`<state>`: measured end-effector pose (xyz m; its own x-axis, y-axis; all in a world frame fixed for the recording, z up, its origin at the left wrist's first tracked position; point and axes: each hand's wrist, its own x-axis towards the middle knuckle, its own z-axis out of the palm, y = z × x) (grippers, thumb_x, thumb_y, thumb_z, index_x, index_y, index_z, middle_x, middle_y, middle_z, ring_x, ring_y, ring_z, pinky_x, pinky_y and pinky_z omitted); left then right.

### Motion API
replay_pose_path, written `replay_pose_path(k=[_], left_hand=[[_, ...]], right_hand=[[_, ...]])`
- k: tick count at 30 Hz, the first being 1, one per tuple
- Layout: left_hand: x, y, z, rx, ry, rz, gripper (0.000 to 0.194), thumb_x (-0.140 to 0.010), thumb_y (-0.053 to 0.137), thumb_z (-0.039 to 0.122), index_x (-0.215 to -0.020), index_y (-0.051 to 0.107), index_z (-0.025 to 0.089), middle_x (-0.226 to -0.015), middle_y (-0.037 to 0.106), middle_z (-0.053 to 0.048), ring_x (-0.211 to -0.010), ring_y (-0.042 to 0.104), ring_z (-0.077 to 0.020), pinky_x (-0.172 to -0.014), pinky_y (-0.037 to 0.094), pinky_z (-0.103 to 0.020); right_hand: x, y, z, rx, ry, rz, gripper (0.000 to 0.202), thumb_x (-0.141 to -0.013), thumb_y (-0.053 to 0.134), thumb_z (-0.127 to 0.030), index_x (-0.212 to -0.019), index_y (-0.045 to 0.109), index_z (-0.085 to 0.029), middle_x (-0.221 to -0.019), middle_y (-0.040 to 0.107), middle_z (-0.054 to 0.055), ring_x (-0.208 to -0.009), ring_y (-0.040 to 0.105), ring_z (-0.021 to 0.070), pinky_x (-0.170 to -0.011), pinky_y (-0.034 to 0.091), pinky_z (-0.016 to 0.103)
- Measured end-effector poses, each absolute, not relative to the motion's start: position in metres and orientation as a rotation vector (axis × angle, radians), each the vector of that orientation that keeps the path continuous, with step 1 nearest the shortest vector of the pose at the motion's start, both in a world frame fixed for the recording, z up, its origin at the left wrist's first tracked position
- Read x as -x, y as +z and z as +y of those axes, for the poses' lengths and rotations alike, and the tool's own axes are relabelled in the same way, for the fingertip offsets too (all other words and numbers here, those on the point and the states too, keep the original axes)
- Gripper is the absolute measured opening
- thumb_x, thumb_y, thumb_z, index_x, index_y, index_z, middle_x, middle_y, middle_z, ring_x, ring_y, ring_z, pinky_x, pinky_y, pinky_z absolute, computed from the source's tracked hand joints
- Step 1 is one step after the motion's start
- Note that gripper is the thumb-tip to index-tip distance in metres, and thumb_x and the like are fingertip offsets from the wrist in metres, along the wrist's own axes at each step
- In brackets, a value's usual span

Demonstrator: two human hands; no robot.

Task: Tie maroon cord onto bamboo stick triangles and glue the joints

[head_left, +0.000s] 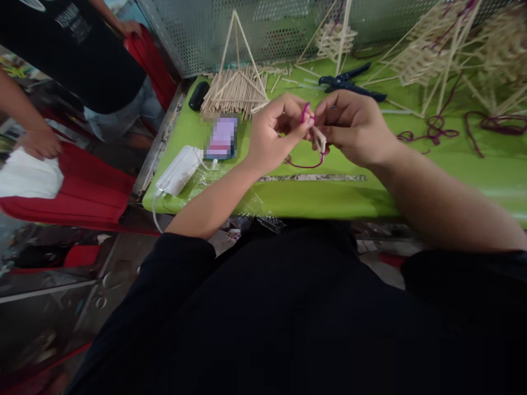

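Note:
Both hands meet above the green table (341,198). My left hand (275,131) is closed, thumb and forefinger pinching a purple string (305,111) that forms a small loop at the fingertips. Close against it, my right hand (354,127) is also closed in a pinch; its fingertips hide what they grip, though the string runs between the hands. A short pale wooden piece (319,138) sits under the fingers, and the string curves below it. Which fingers bear the wooden piece I cannot tell.
Behind the hands lie dark-handled pliers (349,82) and a pile of thin sticks (236,90). Stick frames (428,55) stand at the back right near tangled string (436,127). A phone (222,137) and white power bank (180,170) lie left. Another person (82,60) stands beside the table.

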<state>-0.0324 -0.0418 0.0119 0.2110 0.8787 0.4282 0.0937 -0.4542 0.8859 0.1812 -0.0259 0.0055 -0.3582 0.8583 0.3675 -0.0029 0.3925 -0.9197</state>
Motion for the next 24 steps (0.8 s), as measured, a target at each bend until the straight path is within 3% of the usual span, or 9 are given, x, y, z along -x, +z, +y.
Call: replay_pose_path(k=[8,13,19,24], left_hand=[[0.033,-0.009,-0.014,-1.804,1.355,0.737,0.053,-0.095,0.083,0.070,-0.096,0.068,0.019,-0.115,0.068,-0.003,-0.113,0.083,-0.0200,-0.098,0.071,-0.041],[0.033,-0.010,-0.006,-1.756,1.340,0.746,0.044,-0.095,0.089,0.058,-0.094,0.067,0.019,-0.113,0.068,-0.003,-0.120,0.080,-0.0227,-0.106,0.068,-0.045],[0.033,-0.004,-0.010,-1.760,1.406,0.622,0.041,-0.093,0.090,0.057,-0.091,0.070,0.021,-0.103,0.072,-0.003,-0.094,0.077,-0.0161,-0.091,0.067,-0.037],[0.032,0.001,-0.015,-1.686,1.337,0.735,0.030,-0.093,0.093,0.038,-0.090,0.071,0.019,-0.101,0.072,-0.002,-0.112,0.081,-0.0209,-0.108,0.066,-0.044]], right_hand=[[-0.176,0.010,-0.038,0.730,1.071,-1.655,0.051,-0.079,0.109,-0.059,-0.100,0.073,-0.028,-0.082,0.076,0.003,-0.066,0.069,0.0216,-0.053,0.053,0.040],[-0.176,0.011,-0.041,0.748,1.109,-1.629,0.045,-0.086,0.107,-0.053,-0.098,0.075,-0.024,-0.085,0.078,0.006,-0.074,0.074,0.0212,-0.065,0.060,0.038],[-0.174,0.015,-0.046,0.767,1.147,-1.550,0.042,-0.091,0.100,-0.063,-0.096,0.080,-0.026,-0.085,0.079,0.005,-0.074,0.073,0.0217,-0.073,0.065,0.041],[-0.172,0.015,-0.049,0.785,1.100,-1.582,0.050,-0.089,0.101,-0.071,-0.089,0.074,-0.029,-0.081,0.079,0.004,-0.072,0.070,0.0224,-0.071,0.063,0.042]])
